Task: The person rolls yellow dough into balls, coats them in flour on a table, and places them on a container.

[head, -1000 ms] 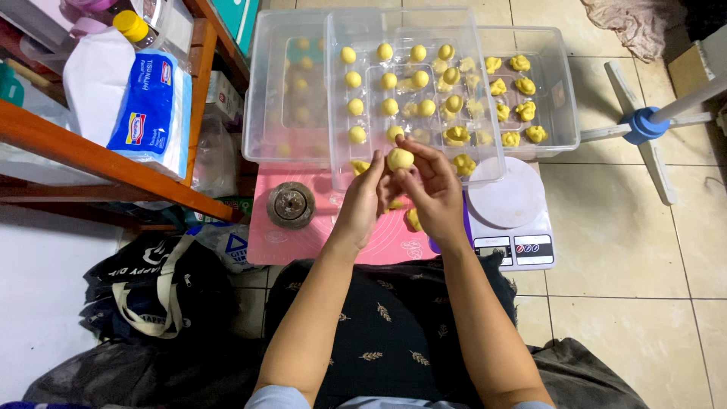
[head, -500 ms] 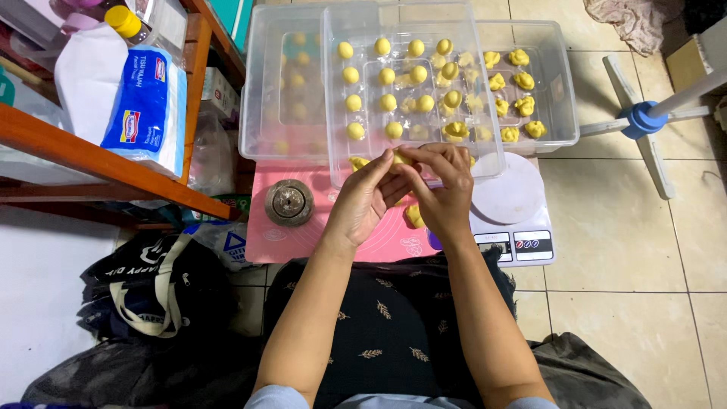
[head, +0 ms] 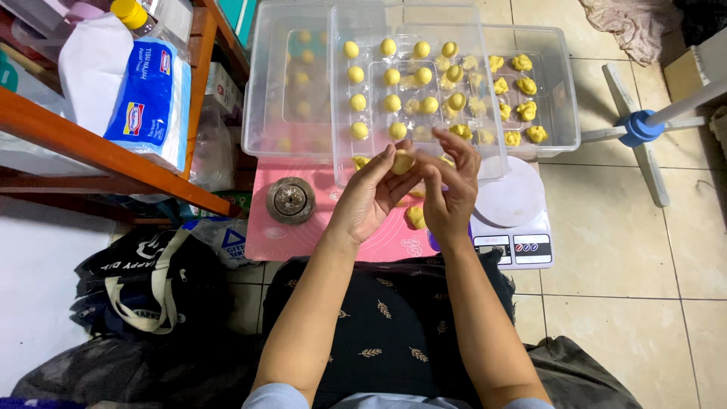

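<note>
Both hands, left point(head: 371, 198) and right point(head: 448, 189), pinched a yellow dough ball point(head: 403, 161) above the pink mat point(head: 303, 235); light, even pressure would likely keep it round.

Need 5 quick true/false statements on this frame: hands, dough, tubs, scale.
1. Both hands hold one yellow dough ball. True: the left hand and right hand meet around it.
2. The scale has a dough pile on its plate. False: the round white plate is bare.
3. Rows of round yellow balls sit in the clear tub ahead of the hands. True.
4. The mat under the hands is blue. False: it is pink.
5. The round metal piece is in the left hand. False: it lies on the mat, left of that hand, untouched.
</note>
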